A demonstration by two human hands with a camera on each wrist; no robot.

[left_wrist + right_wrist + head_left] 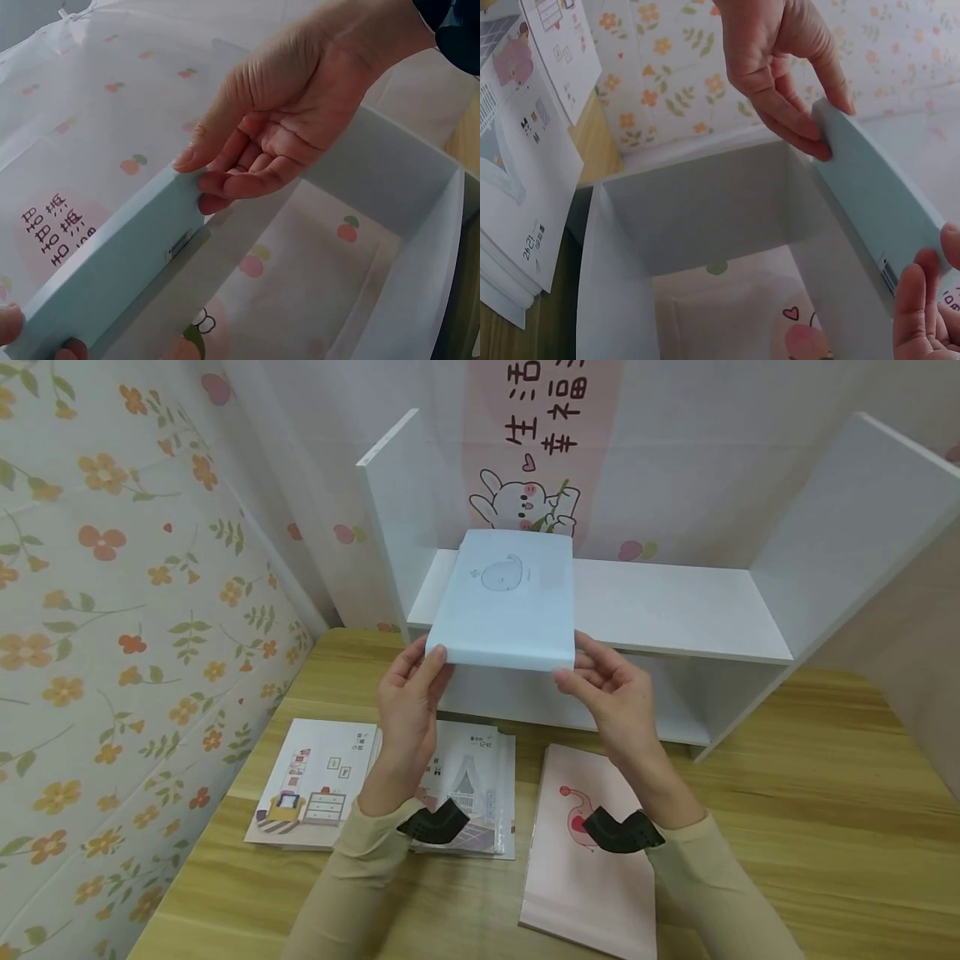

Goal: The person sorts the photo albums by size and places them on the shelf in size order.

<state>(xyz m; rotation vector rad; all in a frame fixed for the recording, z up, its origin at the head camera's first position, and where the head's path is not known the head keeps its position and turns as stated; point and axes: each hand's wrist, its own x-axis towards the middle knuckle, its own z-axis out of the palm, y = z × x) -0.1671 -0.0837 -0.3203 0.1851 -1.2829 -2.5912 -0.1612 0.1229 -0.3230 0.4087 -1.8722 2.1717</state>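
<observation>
A light blue book with a whale drawing on its cover is held flat over the left part of the white shelf's upper board. My left hand pinches its near left corner, thumb on top. At the near right corner my right hand grips it the same way. In the left wrist view the right hand shows large, with the book's long edge below it. The left hand holds the far end of the book in the right wrist view. Whether the book's underside touches the board, I cannot tell.
The shelf's upright side panels rise at both ends. On the wooden table lie white illustrated booklets, more booklets beside them, and pink booklets with an elephant drawing. A floral curtain hangs at the left.
</observation>
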